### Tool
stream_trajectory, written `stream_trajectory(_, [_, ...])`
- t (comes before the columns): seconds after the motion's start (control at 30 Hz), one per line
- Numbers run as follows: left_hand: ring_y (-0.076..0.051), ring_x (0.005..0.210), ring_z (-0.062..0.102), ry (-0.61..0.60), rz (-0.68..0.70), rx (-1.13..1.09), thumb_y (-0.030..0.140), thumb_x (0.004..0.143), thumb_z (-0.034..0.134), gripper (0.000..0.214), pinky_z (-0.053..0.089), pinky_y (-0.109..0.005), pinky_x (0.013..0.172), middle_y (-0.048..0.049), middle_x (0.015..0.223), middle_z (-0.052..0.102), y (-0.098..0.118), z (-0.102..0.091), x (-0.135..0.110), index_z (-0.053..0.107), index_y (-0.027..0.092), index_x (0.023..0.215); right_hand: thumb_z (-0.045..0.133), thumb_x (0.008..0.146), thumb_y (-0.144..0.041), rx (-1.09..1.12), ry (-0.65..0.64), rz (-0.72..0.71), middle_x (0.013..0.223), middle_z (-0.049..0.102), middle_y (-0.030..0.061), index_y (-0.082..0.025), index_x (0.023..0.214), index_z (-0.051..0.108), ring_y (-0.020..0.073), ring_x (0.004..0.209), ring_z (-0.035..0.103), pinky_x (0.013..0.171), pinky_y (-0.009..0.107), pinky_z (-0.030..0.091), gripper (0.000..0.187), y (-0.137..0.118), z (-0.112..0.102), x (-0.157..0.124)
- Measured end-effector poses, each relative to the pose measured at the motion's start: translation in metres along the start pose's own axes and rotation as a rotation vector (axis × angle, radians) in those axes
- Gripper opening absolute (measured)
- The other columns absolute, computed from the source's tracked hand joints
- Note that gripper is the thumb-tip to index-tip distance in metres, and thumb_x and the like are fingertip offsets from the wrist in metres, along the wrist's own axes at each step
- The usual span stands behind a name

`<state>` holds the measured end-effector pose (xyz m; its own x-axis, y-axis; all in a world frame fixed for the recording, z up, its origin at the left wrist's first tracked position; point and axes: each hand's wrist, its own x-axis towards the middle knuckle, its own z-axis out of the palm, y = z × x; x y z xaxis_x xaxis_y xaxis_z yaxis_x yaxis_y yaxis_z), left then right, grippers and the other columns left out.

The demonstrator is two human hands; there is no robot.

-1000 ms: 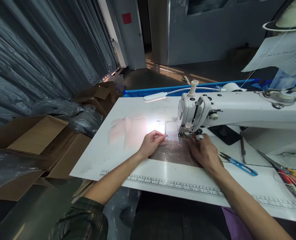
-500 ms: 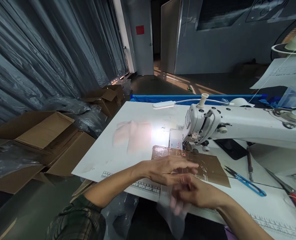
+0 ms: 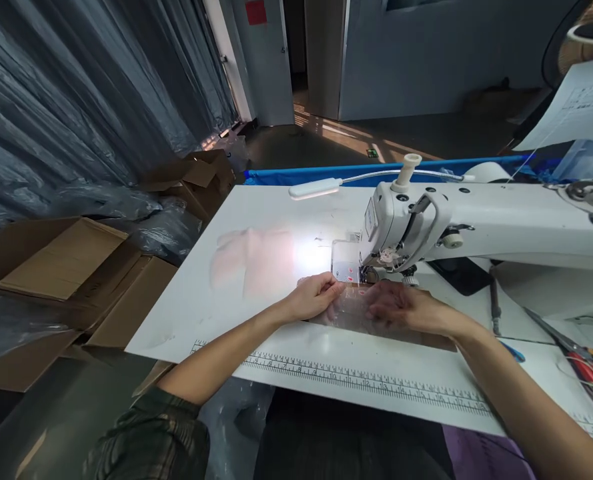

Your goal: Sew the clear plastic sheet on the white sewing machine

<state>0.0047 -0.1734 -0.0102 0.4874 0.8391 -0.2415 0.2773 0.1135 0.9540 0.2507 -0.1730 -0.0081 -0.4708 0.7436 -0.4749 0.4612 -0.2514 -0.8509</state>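
Our left hand [image 3: 312,298] just left of the sewing machine [image 3: 401,217] needle, fingers curled on the edge of the clear film [image 3: 352,309], pinching or pressing we cannot tell, our right hand [image 3: 402,308] open, flat on the film, film lying just in front of the machine head

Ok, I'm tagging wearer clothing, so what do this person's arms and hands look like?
The left hand and right hand are bare: no gloves, rings or watch show. The left arm wears a dark green plaid sleeve ending near the elbow; the right forearm is uncovered to the frame's edge.
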Motion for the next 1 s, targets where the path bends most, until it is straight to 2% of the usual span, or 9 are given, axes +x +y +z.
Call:
stream_trajectory(0.07, [-0.009, 0.05, 0.059, 0.008, -0.004, -0.017, 0.057, 0.09, 0.055, 0.043, 0.048, -0.021, 0.045, -0.001, 0.071, 0.062, 0.0, 0.0, 0.0, 0.054, 0.015, 0.082, 0.068, 0.083, -0.049, 0.033, 0.089, -0.01, 0.095, 0.074, 0.0063, -0.022, 0.108, 0.06, 0.019, 0.077, 0.071, 0.067, 0.03, 0.059, 0.038, 0.004, 0.005, 0.003])
stream_trajectory(0.17, [-0.009, 0.053, 0.059, -0.024, -0.032, -0.044, 0.052, 0.08, 0.07, 0.041, 0.049, -0.02, 0.046, 0.0005, 0.069, 0.062, 0.002, -0.004, -0.003, 0.059, 0.013, 0.091, 0.061, 0.086, -0.055, 0.109, 0.251, -0.012, 0.094, 0.075, 0.0077, -0.021, 0.099, 0.061, 0.0179, 0.074, 0.072, 0.066, 0.029, 0.06, 0.037, 0.008, 0.01, 0.005])
stream_trajectory(0.23, [-0.009, 0.054, 0.059, -0.007, -0.045, -0.035, 0.045, 0.076, 0.076, 0.04, 0.049, -0.019, 0.048, 0.0009, 0.068, 0.063, 0.004, -0.007, -0.005, 0.062, 0.013, 0.095, 0.062, 0.085, -0.055, 0.151, 0.301, -0.016, 0.091, 0.075, 0.0086, -0.018, 0.094, 0.061, 0.0175, 0.072, 0.072, 0.066, 0.029, 0.06, 0.038, 0.009, 0.012, 0.005])
stream_trajectory(0.37, [-0.01, 0.063, 0.063, 0.169, -0.003, -0.103, 0.041, 0.082, 0.071, 0.029, 0.055, -0.022, 0.059, -0.0024, 0.073, 0.067, 0.004, -0.006, -0.007, 0.066, 0.012, 0.087, 0.069, 0.079, -0.056, 0.244, 0.36, -0.002, 0.087, 0.075, 0.0105, -0.016, 0.09, 0.061, 0.0186, 0.071, 0.072, 0.064, 0.03, 0.061, 0.043, 0.007, 0.012, 0.004])
stream_trajectory(0.47, [-0.014, 0.074, 0.069, 0.307, 0.017, -0.301, 0.039, 0.079, 0.076, 0.03, 0.059, -0.031, 0.076, -0.0037, 0.077, 0.07, 0.003, -0.002, -0.005, 0.065, 0.012, 0.088, 0.071, 0.076, -0.059, 0.289, 0.409, -0.003, 0.085, 0.074, 0.0113, -0.016, 0.088, 0.062, 0.0199, 0.07, 0.072, 0.062, 0.031, 0.062, 0.046, 0.006, 0.013, 0.004])
stream_trajectory(0.53, [-0.017, 0.084, 0.072, 0.351, 0.017, -0.481, 0.036, 0.076, 0.08, 0.032, 0.058, -0.036, 0.089, -0.0063, 0.091, 0.072, 0.004, 0.0, -0.003, 0.063, 0.012, 0.088, 0.072, 0.075, -0.06, 0.301, 0.439, -0.008, 0.085, 0.075, 0.0114, -0.016, 0.089, 0.063, 0.0205, 0.07, 0.072, 0.061, 0.031, 0.062, 0.047, 0.006, 0.014, 0.004])
stream_trajectory(0.63, [-0.021, 0.102, 0.071, 0.299, 0.021, -0.705, 0.029, 0.076, 0.08, 0.029, 0.053, -0.039, 0.102, -0.0116, 0.118, 0.068, 0.006, 0.001, -0.003, 0.057, 0.013, 0.085, 0.073, 0.074, -0.061, 0.313, 0.478, 0.004, 0.087, 0.075, 0.0107, -0.018, 0.091, 0.064, 0.0216, 0.072, 0.073, 0.061, 0.03, 0.062, 0.047, 0.005, 0.016, 0.004])
stream_trajectory(0.7, [-0.023, 0.11, 0.068, 0.249, 0.015, -0.772, 0.025, 0.079, 0.077, 0.027, 0.05, -0.04, 0.106, -0.0128, 0.127, 0.065, 0.007, 0.001, -0.004, 0.053, 0.014, 0.083, 0.072, 0.074, -0.061, 0.324, 0.485, 0.013, 0.09, 0.075, 0.0109, -0.018, 0.091, 0.064, 0.0223, 0.075, 0.073, 0.063, 0.031, 0.063, 0.047, 0.005, 0.017, 0.004])
stream_trajectory(1.0, [-0.024, 0.112, 0.067, 0.283, 0.006, -0.798, 0.019, 0.084, 0.071, 0.022, 0.053, -0.037, 0.105, -0.0133, 0.119, 0.068, 0.005, 0.005, -0.003, 0.049, 0.015, 0.085, 0.067, 0.077, -0.065, 0.313, 0.498, -0.01, 0.091, 0.074, 0.0112, -0.018, 0.086, 0.065, 0.022, 0.076, 0.072, 0.064, 0.032, 0.062, 0.048, 0.009, 0.018, 0.01])
